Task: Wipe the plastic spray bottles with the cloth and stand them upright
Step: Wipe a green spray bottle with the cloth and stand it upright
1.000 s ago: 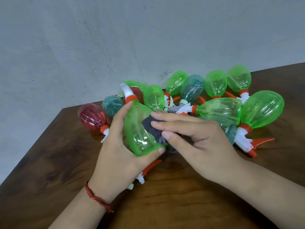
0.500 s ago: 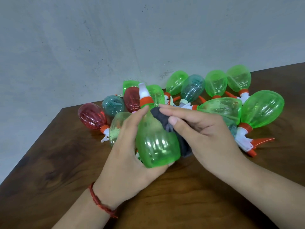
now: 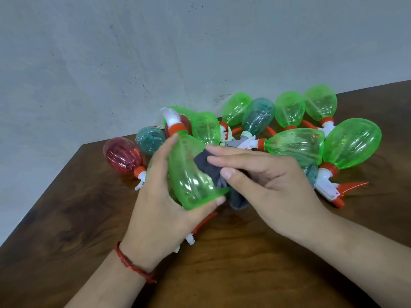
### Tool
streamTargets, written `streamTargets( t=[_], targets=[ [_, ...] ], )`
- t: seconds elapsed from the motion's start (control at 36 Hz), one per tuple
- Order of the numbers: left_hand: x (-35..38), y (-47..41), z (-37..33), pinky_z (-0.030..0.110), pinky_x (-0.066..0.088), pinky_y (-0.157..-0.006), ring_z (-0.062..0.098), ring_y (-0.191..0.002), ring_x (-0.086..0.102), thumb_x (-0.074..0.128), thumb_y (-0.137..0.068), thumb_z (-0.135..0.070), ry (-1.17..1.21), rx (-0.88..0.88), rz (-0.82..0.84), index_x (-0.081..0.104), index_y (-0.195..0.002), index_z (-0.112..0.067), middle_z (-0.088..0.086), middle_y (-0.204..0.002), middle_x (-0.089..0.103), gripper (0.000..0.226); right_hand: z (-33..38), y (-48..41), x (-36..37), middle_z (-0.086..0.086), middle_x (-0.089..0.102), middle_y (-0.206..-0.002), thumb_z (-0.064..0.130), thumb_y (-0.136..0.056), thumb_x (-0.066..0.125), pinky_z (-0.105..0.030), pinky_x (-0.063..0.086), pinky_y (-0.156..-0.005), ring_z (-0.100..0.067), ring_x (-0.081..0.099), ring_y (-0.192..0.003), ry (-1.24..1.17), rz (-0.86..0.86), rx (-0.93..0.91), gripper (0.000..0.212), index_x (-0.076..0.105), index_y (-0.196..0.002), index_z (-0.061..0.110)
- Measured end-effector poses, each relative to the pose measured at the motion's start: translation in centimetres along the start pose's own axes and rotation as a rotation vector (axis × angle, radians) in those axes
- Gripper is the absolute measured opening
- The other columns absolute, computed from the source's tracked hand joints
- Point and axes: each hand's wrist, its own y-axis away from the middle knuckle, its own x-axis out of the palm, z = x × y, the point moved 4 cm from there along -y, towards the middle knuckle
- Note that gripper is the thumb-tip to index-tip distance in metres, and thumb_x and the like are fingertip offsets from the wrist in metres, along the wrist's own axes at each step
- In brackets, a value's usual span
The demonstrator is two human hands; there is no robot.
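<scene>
My left hand [image 3: 155,205] grips a green spray bottle [image 3: 191,176] round its body, held above the table and tilted, with its white and orange spray head [image 3: 172,121] pointing up and away. My right hand [image 3: 264,183] holds a dark grey cloth [image 3: 209,167] and presses it against the bottle's right side with fingers and thumb. Part of the cloth hangs below my right palm. Behind my hands, several green, teal and red spray bottles [image 3: 295,144] lie on their sides in a heap.
The dark wooden table [image 3: 222,263] ends at a corner on the left, against a grey wall [image 3: 155,52]. A red bottle [image 3: 123,155] lies nearest that edge. A large green bottle [image 3: 351,143] lies at the right, its orange trigger [image 3: 351,186] sticking out.
The held bottle swung right and back left, ending lower again. My right hand kept rubbing the cloth over its side.
</scene>
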Motion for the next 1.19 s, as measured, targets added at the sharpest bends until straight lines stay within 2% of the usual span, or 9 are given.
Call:
streamTargets(
  t=[0.11,0.33,0.58,0.64,0.81,0.92,1.0,1.11,1.19],
  targets=[
    [-0.4,-0.1,0.1,0.013,0.048,-0.104,-0.003,-0.135,0.056,0.096,-0.069,-0.045,-0.003,-0.081,-0.069,0.035,-0.162,-0.029,-0.021,-0.149,0.054,0.112,0.4,0.4,0.7,0.002,0.070,-0.139,-0.002,-0.099,0.069,-0.035,0.044,-0.120,-0.007,0.060,-0.137,0.161,0.028,-0.094,0.028,0.078,-0.123,0.009],
    [0.4,0.1,0.3,0.048,0.047,-0.118,0.025,-0.147,0.052,0.101,-0.071,-0.033,0.013,0.047,0.043,0.035,-0.163,-0.015,-0.002,-0.158,0.051,0.115,0.3,0.1,0.1,0.011,0.071,-0.137,0.002,-0.102,0.066,-0.028,0.047,-0.116,-0.003,0.061,-0.134,0.088,-0.017,-0.015,0.028,0.078,-0.124,0.014],
    [0.6,0.6,-0.9,0.044,0.047,-0.119,0.026,-0.144,0.055,0.100,-0.064,-0.031,0.211,0.099,0.125,0.036,-0.161,-0.021,-0.007,-0.159,0.050,0.117,-0.3,-1.4,-1.0,-0.006,0.078,-0.123,0.013,-0.095,0.065,-0.046,0.050,-0.115,-0.025,0.070,-0.124,-0.428,-0.155,0.233,0.026,0.079,-0.118,0.011],
    [0.4,0.7,-0.7,0.053,0.052,-0.112,0.032,-0.137,0.060,0.103,-0.061,-0.030,0.272,0.061,0.144,0.035,-0.162,-0.027,-0.003,-0.160,0.049,0.122,-0.2,-1.4,-1.1,-0.011,0.078,-0.123,0.015,-0.093,0.066,-0.052,0.048,-0.116,-0.033,0.069,-0.126,-0.490,-0.158,0.238,0.029,0.078,-0.119,0.009],
    [0.9,0.1,-0.1,0.055,0.044,-0.120,0.028,-0.150,0.049,0.103,-0.069,-0.023,0.171,0.068,0.235,0.028,-0.165,-0.015,0.001,-0.163,0.046,0.122,-0.7,-1.0,-1.1,-0.002,0.078,-0.124,-0.002,-0.101,0.063,-0.038,0.052,-0.113,-0.018,0.070,-0.125,-0.319,-0.136,0.173,0.025,0.078,-0.118,0.009],
    [0.8,0.2,-0.7,0.044,0.046,-0.120,0.019,-0.149,0.051,0.099,-0.071,-0.029,0.088,0.095,0.154,0.030,-0.165,-0.012,-0.008,-0.162,0.047,0.117,-0.2,-0.8,-0.9,0.002,0.076,-0.128,-0.006,-0.101,0.062,-0.026,0.050,-0.111,-0.013,0.066,-0.130,-0.233,-0.076,0.097,0.028,0.078,-0.117,0.011],
    [0.3,0.1,-0.4,0.041,0.043,-0.122,0.016,-0.150,0.048,0.100,-0.068,-0.035,0.049,0.051,0.065,0.033,-0.165,-0.018,-0.012,-0.161,0.047,0.119,0.1,-0.4,-0.5,0.000,0.076,-0.129,-0.005,-0.101,0.065,-0.032,0.048,-0.115,-0.011,0.063,-0.134,-0.107,-0.032,0.044,0.028,0.078,-0.119,0.011],
    [-0.4,-0.2,-0.2,0.018,0.044,-0.114,0.000,-0.143,0.051,0.098,-0.066,-0.042,0.068,-0.053,-0.065,0.037,-0.161,-0.027,-0.020,-0.153,0.051,0.114,0.5,0.2,0.3,0.003,0.070,-0.139,-0.005,-0.100,0.067,-0.038,0.046,-0.119,-0.008,0.060,-0.137,0.117,0.019,-0.065,0.030,0.077,-0.125,0.009],
    [-0.6,-0.3,0.2,0.030,0.050,-0.113,0.008,-0.139,0.057,0.101,-0.068,-0.043,0.115,-0.106,-0.086,0.038,-0.160,-0.032,-0.014,-0.152,0.055,0.112,1.1,0.6,1.0,-0.004,0.069,-0.140,-0.006,-0.100,0.065,-0.040,0.046,-0.119,-0.014,0.058,-0.140,0.237,0.048,-0.208,0.030,0.076,-0.126,0.006]
  ],
)
